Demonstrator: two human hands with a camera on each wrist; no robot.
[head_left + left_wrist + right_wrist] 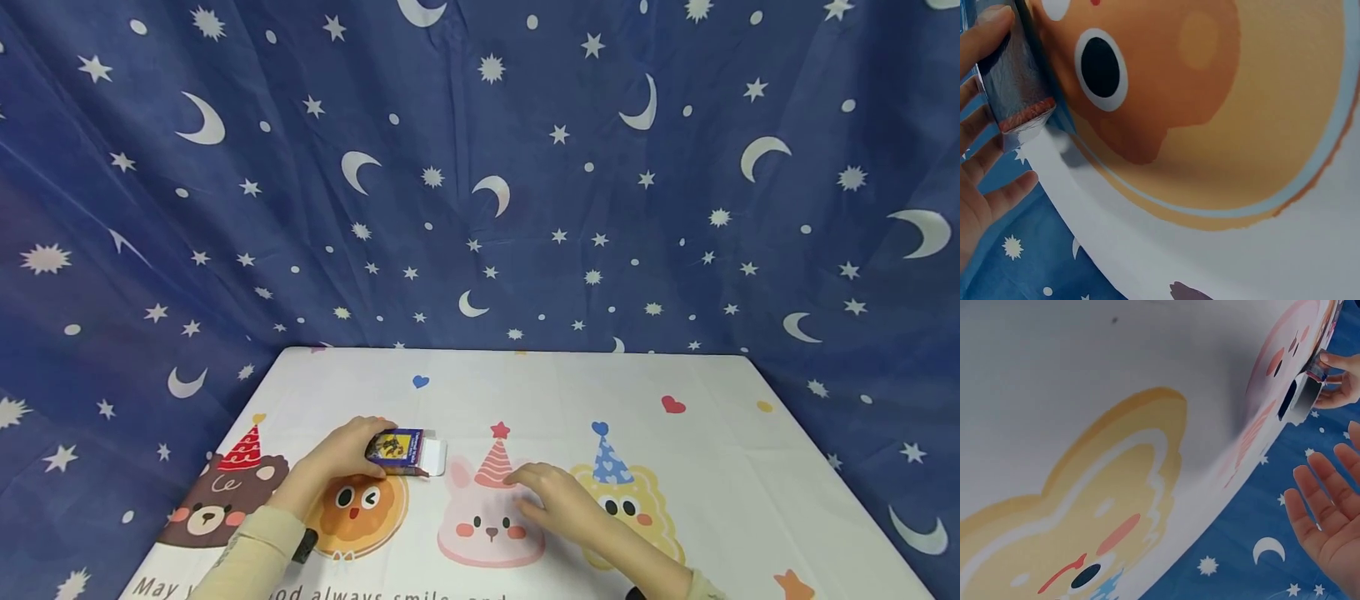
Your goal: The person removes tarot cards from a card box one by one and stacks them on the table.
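In the head view my left hand (347, 450) grips a small dark blue and yellow cardboard box (395, 450) by its left end, over the printed tablecloth. A white flap (433, 457) stands out from the box's right end, so that end is open. Seen from the left wrist, the thumb of my left hand (975, 181) lies on one face of the box (1019, 87), and clear wrap shows at its near end. To the right, my right hand (553, 497) hovers over the pink rabbit print with relaxed fingers, holding nothing. What the box contains is hidden.
A white tablecloth (570, 387) printed with cartoon animals, hearts and lettering covers the table. Behind and beside it hangs a dark blue curtain (525, 125) with moons and stars. A small black object (305, 546) sits at my left wrist.
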